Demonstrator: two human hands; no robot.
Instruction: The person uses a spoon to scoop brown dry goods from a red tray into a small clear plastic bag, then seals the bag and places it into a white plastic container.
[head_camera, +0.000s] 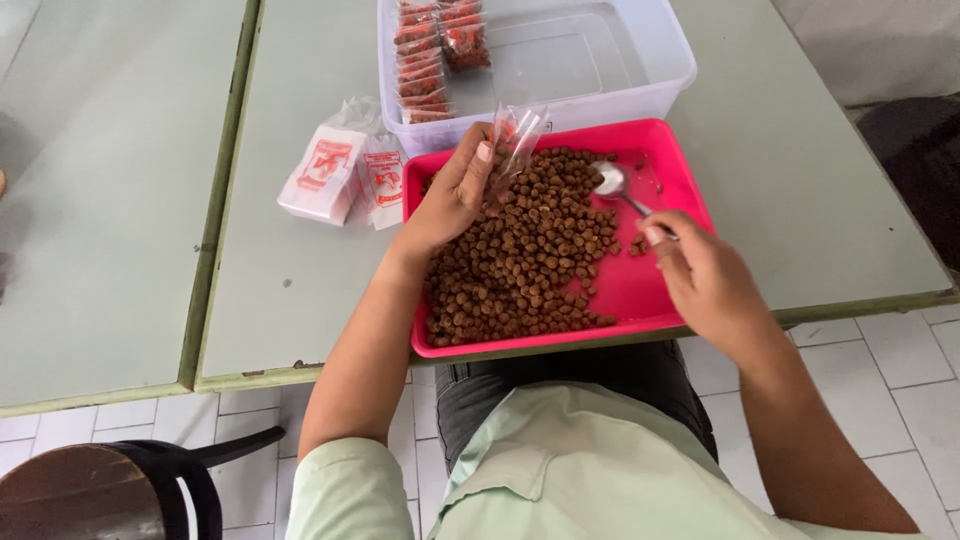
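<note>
A pink tray (668, 300) at the table's front edge holds a heap of small brown pellets (520, 255). My left hand (452, 197) pinches a small clear plastic bag (516, 138) with a red print, held upright over the heap's far side. My right hand (700, 270) grips the handle of a metal spoon (612, 182). The spoon's bowl rests on bare tray beside the heap.
A clear plastic bin (600, 60) behind the tray holds several filled packets (430, 55) in its left part. A stack of empty printed bags (335, 172) lies left of the tray. A second table (100, 180) stands left; a dark chair (110, 490) is at lower left.
</note>
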